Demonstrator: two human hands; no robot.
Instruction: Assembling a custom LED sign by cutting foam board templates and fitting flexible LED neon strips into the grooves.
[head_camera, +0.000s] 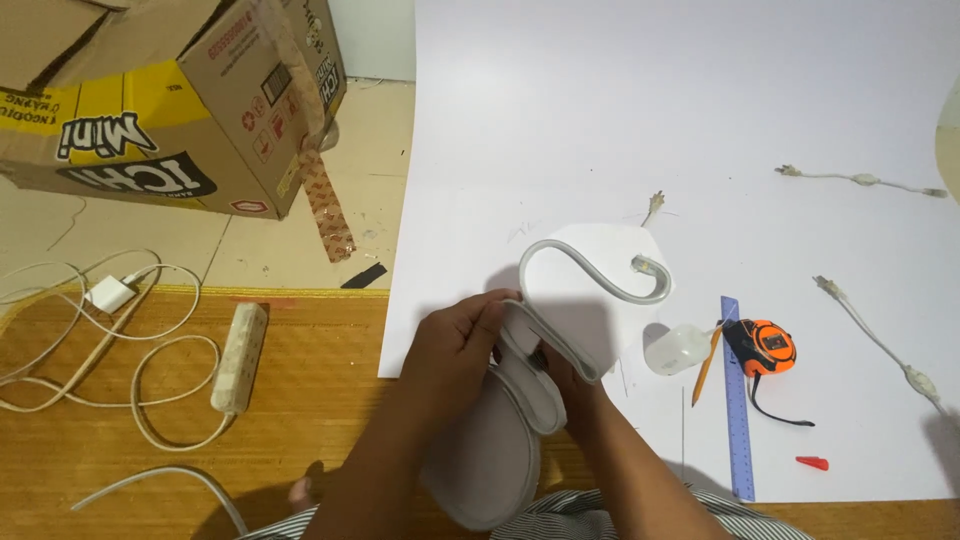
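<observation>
My left hand and my right hand both grip a grey cloth slipper with a thick sole, held low in the middle of the view. The left fingers pinch the upper band of the slipper. My right hand is mostly hidden behind the band. A grey flat cable curves in an S shape from the slipper's top across a white paper cut-out, ending in a small connector.
A large white sheet covers the floor to the right. On it lie an orange tape measure, a blue ruler, a pencil, a small clear bottle, a red cap and thin wires. A cardboard box, power strip and white cords sit left.
</observation>
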